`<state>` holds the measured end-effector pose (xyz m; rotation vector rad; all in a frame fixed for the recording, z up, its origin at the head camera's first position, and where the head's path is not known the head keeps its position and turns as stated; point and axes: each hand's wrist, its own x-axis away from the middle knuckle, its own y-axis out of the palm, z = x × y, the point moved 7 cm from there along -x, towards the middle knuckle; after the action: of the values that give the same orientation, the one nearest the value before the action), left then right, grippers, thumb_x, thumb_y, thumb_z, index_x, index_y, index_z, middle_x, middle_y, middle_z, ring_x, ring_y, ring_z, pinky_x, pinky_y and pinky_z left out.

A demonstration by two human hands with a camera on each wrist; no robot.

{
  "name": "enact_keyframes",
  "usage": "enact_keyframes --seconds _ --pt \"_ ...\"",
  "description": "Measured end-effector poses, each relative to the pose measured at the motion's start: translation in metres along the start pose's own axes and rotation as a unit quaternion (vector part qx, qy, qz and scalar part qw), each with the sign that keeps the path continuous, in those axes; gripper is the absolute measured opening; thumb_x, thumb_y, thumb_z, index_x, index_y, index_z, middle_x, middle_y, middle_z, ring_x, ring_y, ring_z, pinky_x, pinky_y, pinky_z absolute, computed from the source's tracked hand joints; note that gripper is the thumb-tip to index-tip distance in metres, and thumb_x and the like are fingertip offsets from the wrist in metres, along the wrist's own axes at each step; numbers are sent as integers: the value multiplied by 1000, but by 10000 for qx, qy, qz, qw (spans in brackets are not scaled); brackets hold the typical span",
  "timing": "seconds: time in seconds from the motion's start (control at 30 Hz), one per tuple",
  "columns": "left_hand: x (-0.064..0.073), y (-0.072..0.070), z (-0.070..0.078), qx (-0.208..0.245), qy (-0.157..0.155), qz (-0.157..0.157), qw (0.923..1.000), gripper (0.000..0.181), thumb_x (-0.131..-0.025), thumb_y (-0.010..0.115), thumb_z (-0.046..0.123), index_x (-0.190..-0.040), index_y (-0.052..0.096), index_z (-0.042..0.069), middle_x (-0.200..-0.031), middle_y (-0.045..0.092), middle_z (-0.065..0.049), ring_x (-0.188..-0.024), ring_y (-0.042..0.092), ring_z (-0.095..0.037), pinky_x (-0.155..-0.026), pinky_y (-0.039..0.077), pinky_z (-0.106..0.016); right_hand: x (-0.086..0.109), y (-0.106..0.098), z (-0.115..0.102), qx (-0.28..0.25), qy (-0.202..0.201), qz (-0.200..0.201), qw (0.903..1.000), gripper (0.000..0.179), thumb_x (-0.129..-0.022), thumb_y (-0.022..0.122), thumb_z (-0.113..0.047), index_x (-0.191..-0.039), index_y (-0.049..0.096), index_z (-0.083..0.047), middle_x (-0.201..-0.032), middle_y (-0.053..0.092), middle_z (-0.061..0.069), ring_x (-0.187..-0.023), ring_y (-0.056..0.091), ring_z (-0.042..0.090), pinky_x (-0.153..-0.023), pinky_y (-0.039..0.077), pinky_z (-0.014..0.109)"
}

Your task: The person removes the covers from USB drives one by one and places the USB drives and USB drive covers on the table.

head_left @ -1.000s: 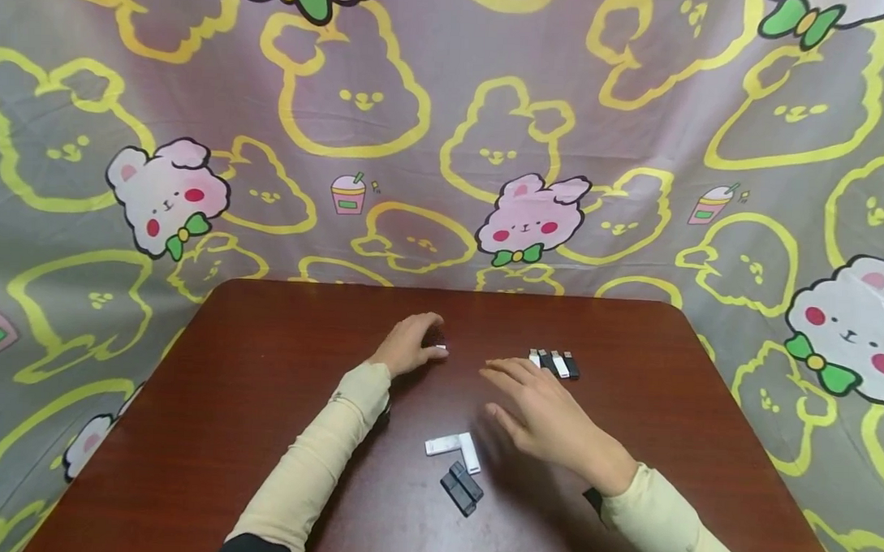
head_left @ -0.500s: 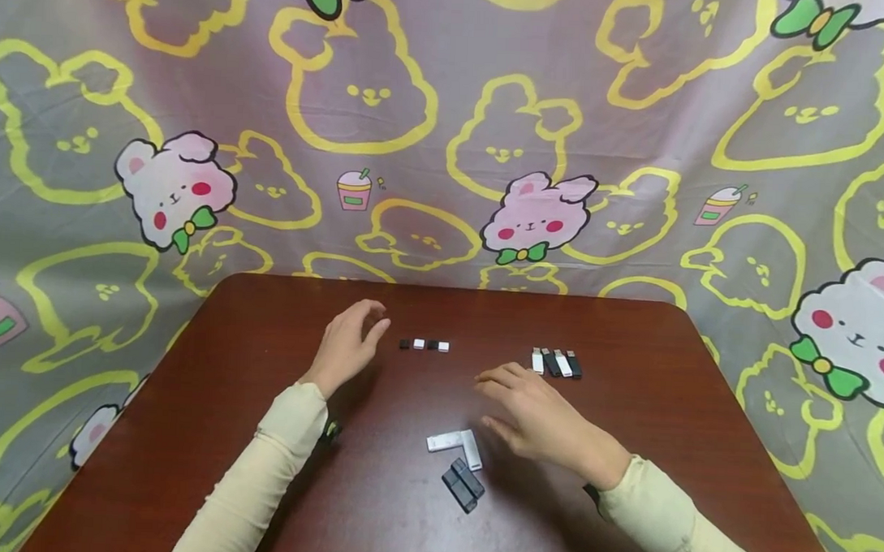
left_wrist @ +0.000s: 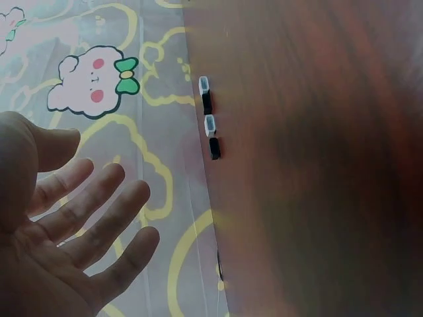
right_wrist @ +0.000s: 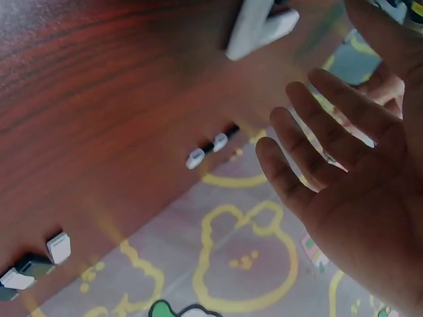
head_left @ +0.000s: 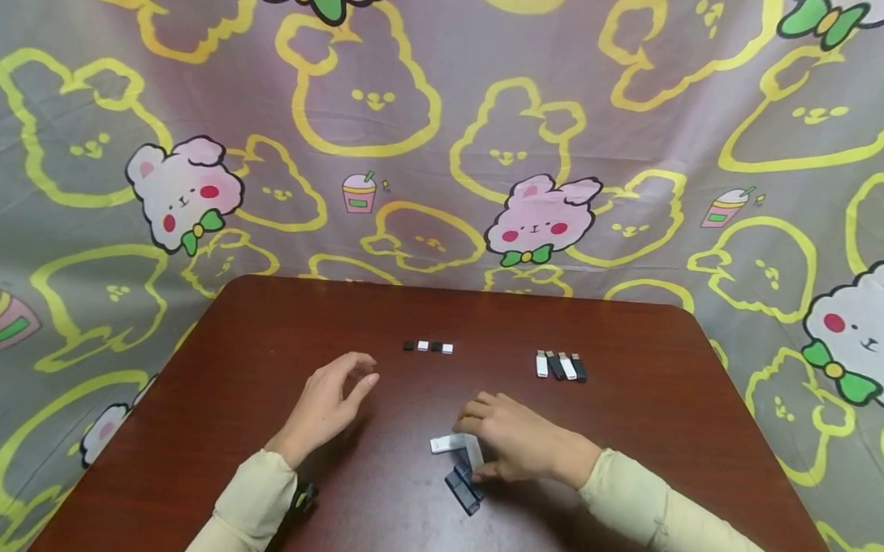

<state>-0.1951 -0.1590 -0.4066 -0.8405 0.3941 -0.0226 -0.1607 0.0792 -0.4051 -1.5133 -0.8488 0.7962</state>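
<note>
In the head view, my right hand is spread over a white USB stick, its thumb and fingers on either side. Whether they touch it is hidden, but the right wrist view shows relaxed fingers holding nothing. A second white stick meets the first at an angle. Just below them lie two dark USB sticks, side by side. My left hand hovers at the left with loosely bent fingers and nothing in it. Small black and white caps stand in a row beyond it, also visible in the left wrist view.
Several black and white USB sticks with bare metal plugs lie in a row at the right back. The brown table ends at a patterned cloth hanging behind it.
My left hand has drawn back from the row of caps, toward me and to the left, uncovering them. My right hand has come down and nearer, over the white USB stick.
</note>
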Motion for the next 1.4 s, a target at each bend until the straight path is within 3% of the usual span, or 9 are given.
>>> enact_keyframes --seconds 0.17,0.33,0.53,0.7,0.93,1.17,1.4 --pt "15 8 6 128 78 -49 9999 19 -98 68 20 -116 68 13 -103 73 3 -94 68 -13 -80 57 -43 0 17 -7 174 -183 -419 9988 77 -67 91 -52 -129 65 -17 -125 65 -6 -116 55 12 -95 50 32" --pt "20 16 11 216 135 -158 9996 17 -97 69 19 -113 69 16 -103 72 6 -92 68 -9 -80 57 -37 -1 25 -12 468 -302 -460 9974 84 -65 90 -55 -135 61 -19 -130 62 -6 -120 53 12 -95 47 30" --pt "23 23 14 474 50 -320 9983 15 -98 68 20 -113 68 20 -102 72 8 -88 65 -5 -78 57 -36 0 30 -22 527 -561 -561 9955 77 -73 84 -60 -135 61 -21 -131 61 -4 -121 52 12 -96 46 31" --pt "27 27 14 529 -20 -388 9978 15 -98 68 20 -113 69 18 -103 72 7 -89 66 -4 -79 58 -35 3 33 -28 828 -842 -337 9924 71 -73 80 -65 -128 64 -23 -128 60 -4 -118 53 12 -93 47 28" --pt "28 25 15 491 -40 -355 9982 15 -98 68 21 -113 69 20 -105 73 6 -90 66 -5 -80 58 -37 4 36 -30 975 -931 -248 9906 59 -77 77 -65 -120 66 -26 -121 61 -7 -109 53 10 -86 45 25" --pt "26 26 18 430 103 -312 9985 15 -98 68 22 -113 68 21 -104 71 10 -87 65 -2 -77 57 -33 7 35 -32 1098 -1069 54 9882 56 -84 74 -59 -120 64 -17 -116 60 -5 -106 54 11 -82 45 24" --pt "21 24 24 474 195 -310 9982 13 -99 67 22 -111 69 19 -99 70 11 -81 62 0 -75 57 -33 3 27 -25 672 -684 62 9954 54 -91 71 -48 -128 60 -10 -121 57 -1 -109 52 13 -90 48 28"
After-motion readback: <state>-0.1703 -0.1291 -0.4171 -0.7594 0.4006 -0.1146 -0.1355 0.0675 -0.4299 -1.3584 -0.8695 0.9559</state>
